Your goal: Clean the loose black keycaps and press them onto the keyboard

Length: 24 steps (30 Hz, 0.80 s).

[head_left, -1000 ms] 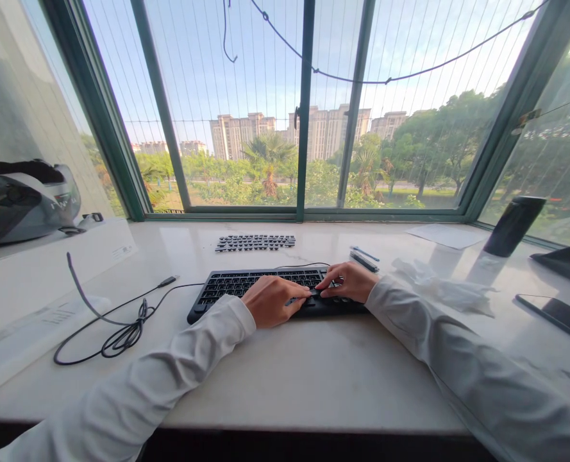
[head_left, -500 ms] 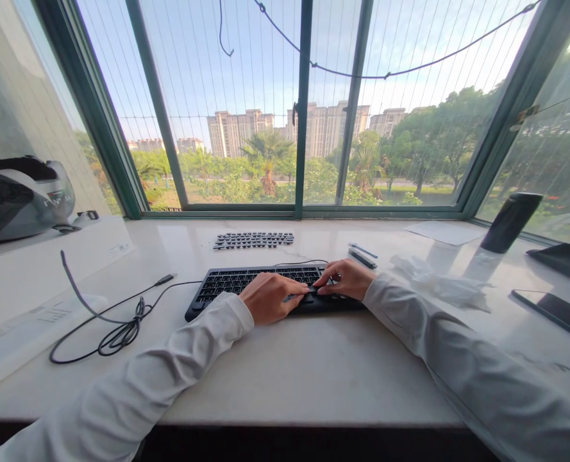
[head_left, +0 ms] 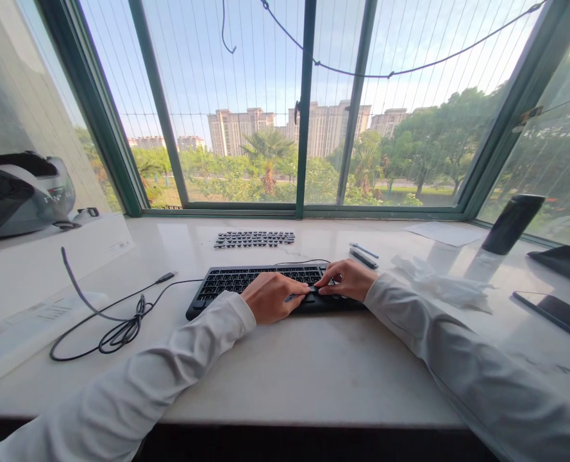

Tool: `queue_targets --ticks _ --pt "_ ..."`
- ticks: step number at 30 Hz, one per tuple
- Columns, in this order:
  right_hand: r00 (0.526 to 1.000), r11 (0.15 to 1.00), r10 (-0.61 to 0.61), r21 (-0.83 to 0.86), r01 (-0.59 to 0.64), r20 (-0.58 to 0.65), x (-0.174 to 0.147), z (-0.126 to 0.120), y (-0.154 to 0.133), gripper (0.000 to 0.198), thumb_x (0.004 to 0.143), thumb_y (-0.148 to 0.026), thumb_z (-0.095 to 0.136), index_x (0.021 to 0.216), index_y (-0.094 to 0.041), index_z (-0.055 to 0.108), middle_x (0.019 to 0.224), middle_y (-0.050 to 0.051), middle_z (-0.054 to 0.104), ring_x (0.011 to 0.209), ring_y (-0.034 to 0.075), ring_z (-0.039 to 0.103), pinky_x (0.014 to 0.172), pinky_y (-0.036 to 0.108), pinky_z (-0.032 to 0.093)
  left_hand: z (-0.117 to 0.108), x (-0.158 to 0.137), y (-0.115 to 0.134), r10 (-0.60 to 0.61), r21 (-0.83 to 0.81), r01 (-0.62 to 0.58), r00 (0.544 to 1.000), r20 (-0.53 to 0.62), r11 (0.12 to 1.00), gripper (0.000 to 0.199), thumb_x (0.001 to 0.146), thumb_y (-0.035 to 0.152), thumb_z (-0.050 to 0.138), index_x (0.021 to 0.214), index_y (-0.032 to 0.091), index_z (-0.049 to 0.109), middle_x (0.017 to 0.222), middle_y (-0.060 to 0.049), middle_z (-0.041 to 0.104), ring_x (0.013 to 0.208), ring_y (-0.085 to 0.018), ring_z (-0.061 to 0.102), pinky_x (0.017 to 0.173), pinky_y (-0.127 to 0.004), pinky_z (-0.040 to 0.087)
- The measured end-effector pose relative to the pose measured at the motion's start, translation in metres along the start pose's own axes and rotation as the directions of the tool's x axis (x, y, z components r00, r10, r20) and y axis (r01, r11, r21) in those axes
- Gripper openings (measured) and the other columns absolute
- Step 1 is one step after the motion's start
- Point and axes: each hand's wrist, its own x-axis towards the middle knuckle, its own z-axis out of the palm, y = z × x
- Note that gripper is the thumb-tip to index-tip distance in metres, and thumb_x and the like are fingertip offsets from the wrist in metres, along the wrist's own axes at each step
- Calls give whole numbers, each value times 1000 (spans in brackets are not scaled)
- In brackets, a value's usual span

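A black keyboard (head_left: pixel 231 282) lies on the white counter, and many of its key places show only bare lighter spots. Over its right half my two hands meet at one small dark keycap (head_left: pixel 313 290). My left hand (head_left: pixel 271 298) reaches in from the left, its thumb and forefinger closed at the keycap's near side. From the right, my right hand (head_left: pixel 347 280) pinches at the same spot with thumb and forefinger, the other fingers curled. The fingertips hide most of the keycap. Behind the keyboard, loose keycaps (head_left: pixel 254 239) lie in neat rows.
A coiled cable (head_left: pixel 124 330) lies left of the keyboard, beside a white box (head_left: pixel 102 240) with a helmet (head_left: pixel 25 192) on it. To the right are pens (head_left: pixel 363 256), a crumpled plastic bag (head_left: pixel 441 282), a phone (head_left: pixel 556 314) and a black cylinder (head_left: pixel 513 224).
The view has shifted very slightly. Both hands stay at the same place on the keyboard, with hardly any visible movement of the fingers.
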Motion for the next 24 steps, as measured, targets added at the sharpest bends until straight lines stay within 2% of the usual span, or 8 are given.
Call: queue_targets --ticks 6,12,16,18,21,24 --pt "1000 999 -3 -44 3 5 0 -1 -4 24 70 -40 68 87 -24 75 74 2 66 61 11 50 56 23 35 -1 0 2 2 8 -3 1000 28 1000 32 88 31 44 112 29 64 115 2 64 106 -15 60 91 -27 48" --pt "987 974 -149 -164 158 61 -5 -4 -11 20 80 -28 57 89 -24 75 77 3 68 64 12 55 62 24 36 -1 0 12 -53 104 48 998 37 993 33 87 37 44 111 28 65 114 2 64 101 -19 62 83 -30 51" --pt "984 952 -164 -250 177 73 -5 -5 -17 20 81 -23 55 87 -24 74 76 4 68 65 12 57 61 24 36 2 1 17 -92 130 88 996 20 988 32 87 38 45 106 26 68 109 -1 67 93 -19 65 80 -29 51" --pt "977 924 -180 -320 208 113 -4 -7 -23 21 81 -20 54 84 -23 74 75 4 68 66 13 58 62 24 36 2 2 20 -114 135 111 993 13 985 31 87 37 45 102 26 69 102 -3 70 89 -19 66 77 -28 51" --pt "953 837 -201 -466 288 229 -3 -9 -34 21 80 -15 52 79 -21 72 74 4 69 71 15 60 66 26 37 3 4 23 -144 160 139 989 18 977 32 88 37 42 96 25 71 88 -4 72 83 -18 66 74 -26 50" --pt "946 776 -178 -552 305 271 -5 -10 -40 22 78 -12 53 85 -22 71 79 5 70 74 16 62 70 28 37 4 4 25 -161 198 156 987 12 968 34 89 38 40 91 23 71 81 -4 72 79 -18 66 72 -26 49"
